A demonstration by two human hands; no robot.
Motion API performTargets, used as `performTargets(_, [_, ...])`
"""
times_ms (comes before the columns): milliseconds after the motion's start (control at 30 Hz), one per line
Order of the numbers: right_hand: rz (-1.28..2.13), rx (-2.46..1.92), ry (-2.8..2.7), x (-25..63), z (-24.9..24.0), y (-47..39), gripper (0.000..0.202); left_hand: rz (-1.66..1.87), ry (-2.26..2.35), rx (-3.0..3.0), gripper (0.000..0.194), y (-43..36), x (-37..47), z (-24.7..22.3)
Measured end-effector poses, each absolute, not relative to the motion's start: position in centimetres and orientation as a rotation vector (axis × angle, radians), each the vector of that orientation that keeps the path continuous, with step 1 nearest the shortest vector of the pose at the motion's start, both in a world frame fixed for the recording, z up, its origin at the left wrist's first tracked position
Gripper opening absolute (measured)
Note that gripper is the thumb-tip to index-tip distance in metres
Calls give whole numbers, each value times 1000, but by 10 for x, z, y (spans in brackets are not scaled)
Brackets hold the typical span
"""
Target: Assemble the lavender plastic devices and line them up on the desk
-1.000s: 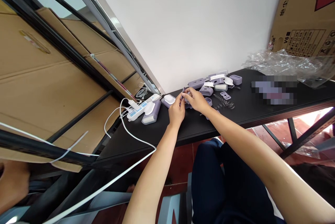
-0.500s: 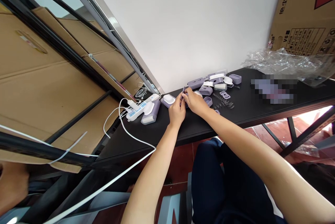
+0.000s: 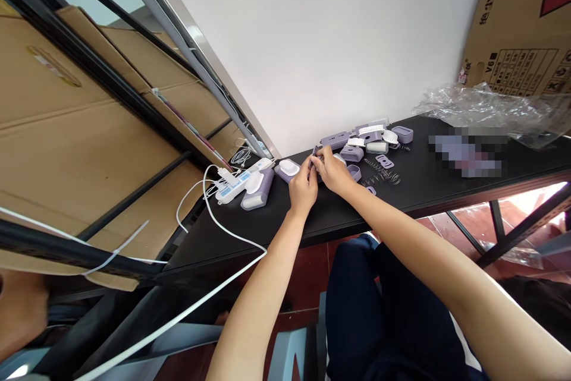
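Fingertip to fingertip above the black table (image 3: 285,214), my left hand (image 3: 303,191) and my right hand (image 3: 333,172) both pinch a small purple plastic piece (image 3: 314,154). Fingers cover most of it, so its exact kind cannot be made out. Left of the hands lie two purple blocks with white oval tops, one close by (image 3: 289,167) and one farther out (image 3: 257,189). Just right of my right hand are a hollow purple shell (image 3: 354,172), a small purple plate with openings (image 3: 384,161) and several loose metal springs (image 3: 387,176).
Purple housings (image 3: 334,139) and white bristle brush heads (image 3: 371,129) cluster by the wall. A power strip (image 3: 234,186) with white cables stands left. Clear plastic wrap (image 3: 486,107) and a cardboard box (image 3: 521,30) are right. Someone else's blurred skin (image 3: 22,309) shows at lower left.
The view has shifted very slightly. Both hands stay together around the small purple piece, with only slight finger movement; the parts on the table lie as before.
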State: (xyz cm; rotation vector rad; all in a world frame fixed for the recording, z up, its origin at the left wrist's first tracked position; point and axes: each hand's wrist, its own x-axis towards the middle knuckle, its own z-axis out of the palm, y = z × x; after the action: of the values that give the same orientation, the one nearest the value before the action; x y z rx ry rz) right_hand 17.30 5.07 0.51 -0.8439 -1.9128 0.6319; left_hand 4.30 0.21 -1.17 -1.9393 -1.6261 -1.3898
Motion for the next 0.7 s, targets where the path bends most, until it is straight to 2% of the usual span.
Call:
performTargets(333, [752, -786, -1814, 173, 4, 59, 24, -1407, -1611, -1984, 39, 0, 44, -11])
performTargets(700, [876, -777, -1725, 176, 11, 55, 32, -1691, -1694, -2031, 42, 5, 44, -11])
